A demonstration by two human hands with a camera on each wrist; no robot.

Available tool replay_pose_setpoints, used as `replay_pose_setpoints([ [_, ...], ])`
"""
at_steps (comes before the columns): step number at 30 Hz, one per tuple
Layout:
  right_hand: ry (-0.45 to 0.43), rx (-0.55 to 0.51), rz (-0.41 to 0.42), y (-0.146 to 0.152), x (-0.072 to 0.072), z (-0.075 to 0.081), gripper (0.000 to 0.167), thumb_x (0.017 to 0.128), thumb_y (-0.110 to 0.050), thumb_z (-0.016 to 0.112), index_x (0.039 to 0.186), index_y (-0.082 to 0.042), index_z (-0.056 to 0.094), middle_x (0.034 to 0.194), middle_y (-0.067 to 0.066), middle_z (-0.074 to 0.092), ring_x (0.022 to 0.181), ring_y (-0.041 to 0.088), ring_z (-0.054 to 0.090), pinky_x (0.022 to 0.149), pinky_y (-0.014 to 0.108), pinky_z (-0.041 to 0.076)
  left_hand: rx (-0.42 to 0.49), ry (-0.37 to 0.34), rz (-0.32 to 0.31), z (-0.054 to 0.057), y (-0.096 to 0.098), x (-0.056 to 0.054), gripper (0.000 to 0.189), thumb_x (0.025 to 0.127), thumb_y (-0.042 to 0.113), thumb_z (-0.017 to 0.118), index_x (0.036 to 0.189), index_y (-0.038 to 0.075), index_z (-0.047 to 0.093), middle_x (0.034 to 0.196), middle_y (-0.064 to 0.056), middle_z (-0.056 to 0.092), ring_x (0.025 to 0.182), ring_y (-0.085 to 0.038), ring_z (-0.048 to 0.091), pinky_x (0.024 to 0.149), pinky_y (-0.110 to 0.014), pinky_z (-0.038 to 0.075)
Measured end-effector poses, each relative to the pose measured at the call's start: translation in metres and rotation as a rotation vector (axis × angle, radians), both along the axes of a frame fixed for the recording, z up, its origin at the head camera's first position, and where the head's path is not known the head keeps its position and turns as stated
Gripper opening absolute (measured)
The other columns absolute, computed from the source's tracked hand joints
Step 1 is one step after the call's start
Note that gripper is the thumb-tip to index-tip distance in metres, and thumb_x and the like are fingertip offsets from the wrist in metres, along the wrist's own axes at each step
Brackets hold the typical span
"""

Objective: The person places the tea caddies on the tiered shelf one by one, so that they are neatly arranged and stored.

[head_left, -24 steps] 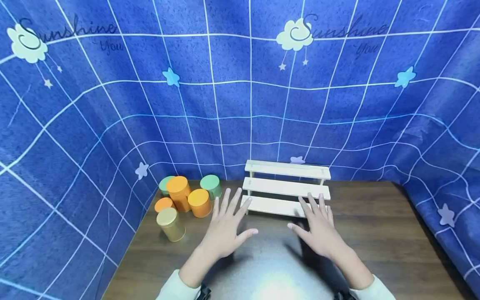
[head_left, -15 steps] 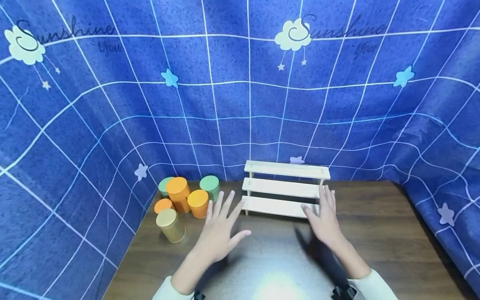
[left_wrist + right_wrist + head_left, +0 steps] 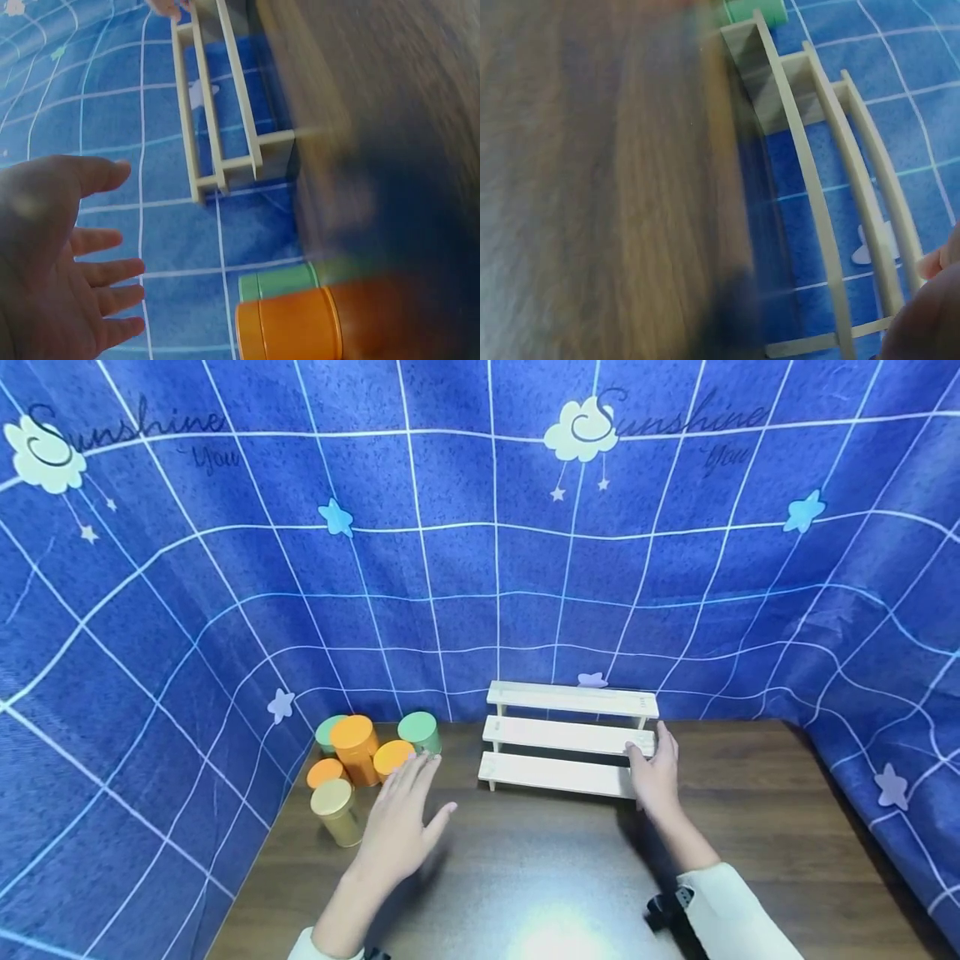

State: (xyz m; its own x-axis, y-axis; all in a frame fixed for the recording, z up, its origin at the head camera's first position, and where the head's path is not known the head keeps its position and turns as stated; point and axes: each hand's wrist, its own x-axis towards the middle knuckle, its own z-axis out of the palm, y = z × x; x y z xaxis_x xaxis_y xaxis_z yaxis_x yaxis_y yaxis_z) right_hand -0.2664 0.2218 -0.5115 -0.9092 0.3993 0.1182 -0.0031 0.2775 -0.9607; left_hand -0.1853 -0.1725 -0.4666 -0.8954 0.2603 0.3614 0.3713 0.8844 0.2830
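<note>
A white three-tier shelf [image 3: 555, 772] stands at the back middle of the table. My right hand [image 3: 658, 781] grips its right end, thumb over the middle board and fingers at the outer side; in the right wrist view a fingertip [image 3: 930, 265] sits against the end of a board. My left hand [image 3: 399, 822] hovers with fingers extended and thumb apart, holding nothing, just in front of a short orange canister [image 3: 392, 757]. Beside it are a tall orange canister [image 3: 352, 745], a gold tin [image 3: 334, 810], a small orange one [image 3: 326, 771] and green canisters [image 3: 419, 729].
The dark wooden table [image 3: 757, 827] ends at a blue curtain [image 3: 465, 560] with white lines and stars, which encloses the back and both sides. The canisters are grouped close together at the back left corner.
My left hand has moved left, from before the shelf toward the canisters. My right hand has moved right and its spread fingers have come together at the shelf's right end.
</note>
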Motion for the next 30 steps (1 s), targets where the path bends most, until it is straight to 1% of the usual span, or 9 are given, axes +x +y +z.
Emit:
replay_pose_setpoints([
  [3,0.016,-0.138,-0.059,0.0,-0.007,-0.003,0.073,0.101,-0.006,0.056,0.166,0.001,0.023,0.173,0.026,0.023,0.164,0.039,0.02,0.136,0.051,0.016,0.024,0.034,0.038,-0.001,-0.009,0.001,0.069,0.1,0.041,0.07,0.157,0.007,0.048,0.165,-0.016,0.046,0.157,-0.038,0.039,0.131,-0.059,0.028],
  [8,0.118,-0.4,-0.129,0.003,-0.018,-0.003,0.065,0.1,0.003,0.054,0.161,0.003,0.034,0.168,0.025,0.035,0.161,0.032,0.03,0.135,0.04,0.024,0.059,0.109,0.091,-0.001,-0.029,0.005,0.064,0.096,0.035,0.075,0.15,0.005,0.055,0.159,-0.02,0.052,0.154,-0.043,0.041,0.128,-0.065,0.029],
  [14,0.13,-0.568,-0.185,0.005,-0.029,-0.009,0.064,0.099,0.006,0.06,0.159,0.002,0.038,0.163,0.023,0.04,0.16,0.029,0.035,0.127,0.03,0.036,0.121,0.241,0.18,-0.002,-0.054,0.006,0.06,0.091,0.026,0.079,0.142,0.001,0.06,0.153,-0.026,0.054,0.148,-0.053,0.042,0.119,-0.072,0.033],
  [16,0.139,-0.599,-0.217,0.005,-0.032,-0.01,0.063,0.098,0.006,0.061,0.158,0.002,0.041,0.159,0.022,0.045,0.158,0.029,0.04,0.124,0.026,0.039,0.129,0.259,0.215,-0.003,-0.062,0.005,0.06,0.09,0.025,0.079,0.142,0.0,0.059,0.151,-0.028,0.053,0.146,-0.054,0.043,0.118,-0.073,0.033],
  [19,0.151,-0.612,-0.232,0.006,-0.036,-0.011,0.061,0.099,0.005,0.062,0.156,0.002,0.044,0.151,0.018,0.051,0.153,0.029,0.046,0.122,0.022,0.042,0.136,0.241,0.283,-0.001,-0.072,0.005,0.062,0.09,0.025,0.078,0.144,0.001,0.057,0.153,-0.03,0.051,0.145,-0.057,0.041,0.116,-0.075,0.034],
  [22,0.135,-0.605,-0.21,0.008,-0.038,-0.011,0.058,0.1,0.004,0.061,0.155,0.003,0.045,0.147,0.014,0.053,0.149,0.028,0.048,0.12,0.02,0.043,0.139,0.18,0.355,-0.001,-0.082,0.008,0.065,0.091,0.025,0.077,0.146,0.002,0.053,0.156,-0.032,0.046,0.146,-0.06,0.039,0.116,-0.076,0.034],
  [27,0.124,-0.632,-0.157,0.011,-0.04,-0.013,0.057,0.101,0.005,0.058,0.156,0.002,0.044,0.156,0.019,0.051,0.147,0.022,0.051,0.107,0.008,0.047,0.137,0.069,0.43,-0.005,-0.096,0.01,0.071,0.093,0.028,0.076,0.153,0.003,0.046,0.162,-0.034,0.037,0.143,-0.06,0.041,0.107,-0.079,0.039],
  [28,0.121,-0.636,-0.141,0.011,-0.04,-0.014,0.057,0.101,0.005,0.057,0.157,0.002,0.043,0.159,0.02,0.05,0.147,0.021,0.051,0.099,0.004,0.049,0.136,0.051,0.439,-0.006,-0.098,0.01,0.072,0.094,0.029,0.075,0.155,0.003,0.045,0.163,-0.033,0.036,0.141,-0.06,0.043,0.104,-0.08,0.041],
  [30,0.11,-0.626,-0.107,0.012,-0.04,-0.015,0.058,0.104,0.003,0.055,0.159,0.002,0.04,0.163,0.021,0.046,0.151,0.02,0.047,0.097,0.001,0.047,0.137,0.008,0.451,-0.007,-0.101,0.01,0.074,0.096,0.031,0.073,0.157,0.004,0.042,0.164,-0.033,0.034,0.14,-0.061,0.045,0.099,-0.08,0.044],
])
